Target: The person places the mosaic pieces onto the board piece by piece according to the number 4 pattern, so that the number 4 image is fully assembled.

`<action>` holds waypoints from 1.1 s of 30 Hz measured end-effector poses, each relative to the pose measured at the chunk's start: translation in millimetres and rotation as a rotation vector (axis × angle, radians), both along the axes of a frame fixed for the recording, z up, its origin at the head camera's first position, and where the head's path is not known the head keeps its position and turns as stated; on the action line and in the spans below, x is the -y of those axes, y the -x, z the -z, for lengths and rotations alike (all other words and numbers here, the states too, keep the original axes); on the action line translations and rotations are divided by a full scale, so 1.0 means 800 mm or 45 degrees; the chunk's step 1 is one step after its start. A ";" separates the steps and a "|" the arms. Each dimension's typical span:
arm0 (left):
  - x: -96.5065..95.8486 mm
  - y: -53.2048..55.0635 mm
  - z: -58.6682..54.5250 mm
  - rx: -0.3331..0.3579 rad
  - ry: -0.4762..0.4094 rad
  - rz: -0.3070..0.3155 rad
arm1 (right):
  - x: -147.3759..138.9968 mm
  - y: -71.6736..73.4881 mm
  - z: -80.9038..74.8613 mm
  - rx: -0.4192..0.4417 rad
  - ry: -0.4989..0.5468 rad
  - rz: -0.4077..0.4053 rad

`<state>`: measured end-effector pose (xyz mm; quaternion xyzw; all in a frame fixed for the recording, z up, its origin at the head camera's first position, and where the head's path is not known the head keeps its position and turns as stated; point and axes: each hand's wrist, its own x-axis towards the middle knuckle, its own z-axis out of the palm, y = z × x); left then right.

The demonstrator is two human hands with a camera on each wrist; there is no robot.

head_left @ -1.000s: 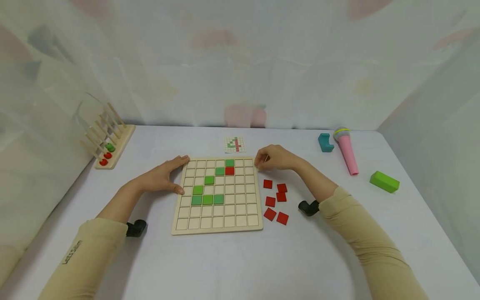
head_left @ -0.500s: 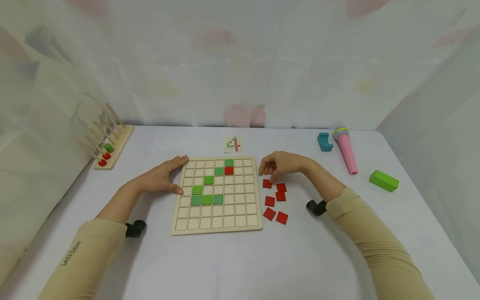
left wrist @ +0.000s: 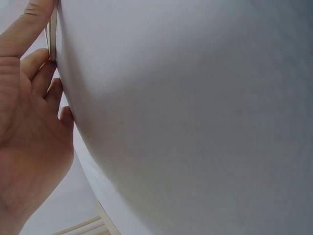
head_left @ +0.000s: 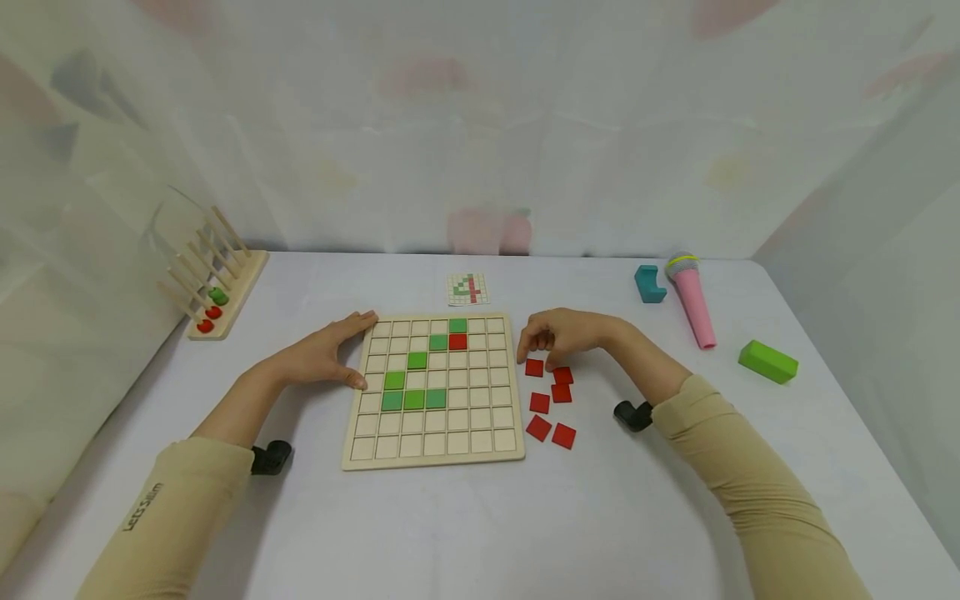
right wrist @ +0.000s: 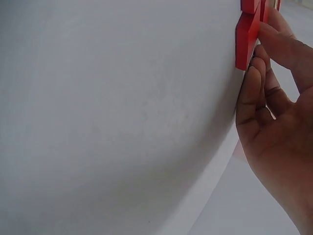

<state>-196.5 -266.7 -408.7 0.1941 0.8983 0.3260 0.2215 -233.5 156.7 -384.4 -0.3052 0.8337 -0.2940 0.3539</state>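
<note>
A pale wooden grid board (head_left: 459, 421) lies on the white table. Several green tiles (head_left: 414, 400) in it form a stepped line, with one red tile (head_left: 457, 342) near its top. At the board's left edge rests my left hand (head_left: 318, 354), fingers and thumb spread; the left wrist view shows its palm (left wrist: 36, 142). My right hand (head_left: 562, 333) hovers just right of the board, fingers bent downward over the loose red tiles (head_left: 539, 403). Its forefinger and thumb tips stand on either side of the uppermost loose tile (head_left: 534, 368). In the right wrist view the thumb overlaps a red tile (right wrist: 246, 41).
Behind the board lies a small pattern card (head_left: 467, 289). A wooden peg stand (head_left: 243, 287) with red and green pieces is at the back left. On the right are a teal holder (head_left: 649, 285), a pink toy microphone (head_left: 696, 308) and a green block (head_left: 768, 362).
My right hand has moved from the board's upper right edge toward the person, over the uppermost loose red tiles. The thumb has shifted slightly right. My left hand stays put.
</note>
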 end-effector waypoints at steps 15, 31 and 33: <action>0.003 0.003 0.005 -0.012 0.032 -0.003 | 0.000 -0.002 0.001 -0.120 -0.010 -0.011; 0.003 0.004 0.006 -0.018 0.021 0.003 | 0.007 0.002 -0.001 -0.217 -0.055 0.110; 0.003 0.004 0.006 -0.018 0.018 0.004 | 0.008 0.003 -0.002 -0.217 -0.055 0.109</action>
